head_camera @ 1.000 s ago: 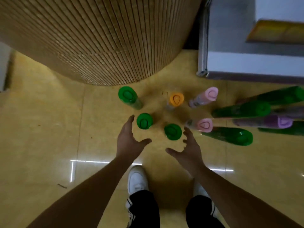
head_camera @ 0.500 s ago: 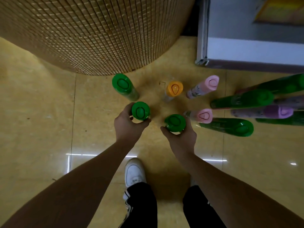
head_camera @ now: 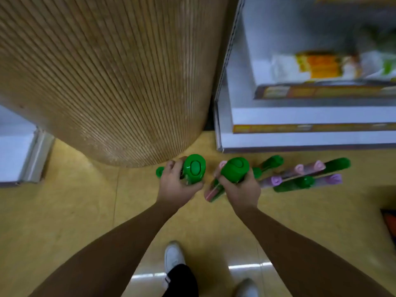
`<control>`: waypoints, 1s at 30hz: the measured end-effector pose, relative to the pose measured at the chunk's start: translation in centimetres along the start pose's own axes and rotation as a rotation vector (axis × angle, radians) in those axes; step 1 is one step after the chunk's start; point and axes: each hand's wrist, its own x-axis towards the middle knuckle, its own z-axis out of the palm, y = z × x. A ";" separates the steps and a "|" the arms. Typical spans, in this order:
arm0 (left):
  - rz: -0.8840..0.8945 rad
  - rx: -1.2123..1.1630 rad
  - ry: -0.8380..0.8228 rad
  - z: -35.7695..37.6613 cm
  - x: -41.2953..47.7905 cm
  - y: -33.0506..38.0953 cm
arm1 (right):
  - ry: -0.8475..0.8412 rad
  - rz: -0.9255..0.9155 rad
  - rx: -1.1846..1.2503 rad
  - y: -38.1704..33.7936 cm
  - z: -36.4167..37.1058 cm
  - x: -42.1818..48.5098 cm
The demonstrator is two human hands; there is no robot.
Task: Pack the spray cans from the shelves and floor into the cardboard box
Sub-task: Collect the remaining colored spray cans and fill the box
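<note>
A: How much of the packing is being shown as done?

B: Very little is being shown. No cardboard box is being caught in the head view, so what has gone into it cannot be told. One green-capped spray can (head_camera: 194, 171) is being gripped by the left hand (head_camera: 174, 188), fingers wrapped round its body, and a second green-capped can (head_camera: 234, 170) is being clutched the same way by the right hand (head_camera: 241, 190). Both are being held clear of the yellow floor (head_camera: 85, 211), caps tilted toward the camera.

A: And what is being left behind?

B: A cluster of cans (head_camera: 300, 175) with green, pink and purple caps is being left on the floor just beside the right hand, below the white shelf unit (head_camera: 300, 140). One more green cap (head_camera: 159, 172) is being glimpsed behind the left hand, near the ribbed round column (head_camera: 107, 82).

A: So the job is being judged as far from finished?

B: Yes; two cans are being carried, many are being left to collect, and the blurred shelf goods cannot be identified
</note>
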 end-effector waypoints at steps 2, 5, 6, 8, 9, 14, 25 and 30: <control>0.057 0.007 0.018 -2.3 0.1 6.1 | 0.011 -0.032 -0.007 -4.0 -4.9 -0.7; 0.193 0.010 0.038 -5.3 -0.1 16.3 | 0.049 -0.100 -0.001 -9.7 -13.6 -1.8; 0.246 0.006 0.038 -6.1 -0.3 19.8 | 0.073 -0.118 0.009 -11.4 -16.8 -2.2; 0.346 0.001 0.041 -7.6 -0.7 26.9 | 0.128 -0.161 0.014 -14.7 -23.5 -3.1; 0.395 -0.005 0.047 -8.2 -1.1 30.6 | 0.160 -0.187 0.032 -16.2 -26.9 -3.7; 0.639 -0.117 0.080 -8.5 -4.0 47.5 | 0.328 -0.326 0.138 -21.2 -42.7 -6.0; 0.843 -0.553 0.001 0.4 -14.1 77.1 | 0.783 -0.526 0.377 -23.1 -72.6 -12.7; 0.861 -0.742 -0.137 7.8 -18.5 85.4 | 0.969 -0.539 0.407 -19.4 -80.4 -13.9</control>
